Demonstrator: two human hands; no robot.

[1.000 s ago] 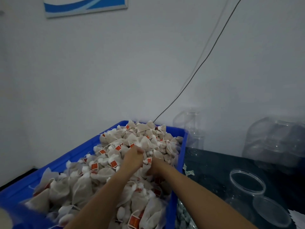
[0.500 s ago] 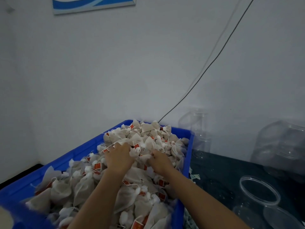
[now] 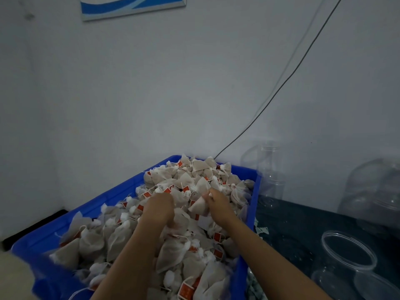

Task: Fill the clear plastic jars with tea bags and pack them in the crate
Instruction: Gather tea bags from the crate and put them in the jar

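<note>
Big blue crate fills the left, heaped over its rim with tea bags, long side running near-to-far. Dark table open on the right, with an open clear jar standing upright near-right. Left hand is buried in the heap, fingers hidden — can't tell its grip. Right hand pinches one bag.

Both forearms reaching fwd, side by side. Left hand lying palm-down, fingers curling under. Right hand pinching w/ thumb & fingertips.
</note>
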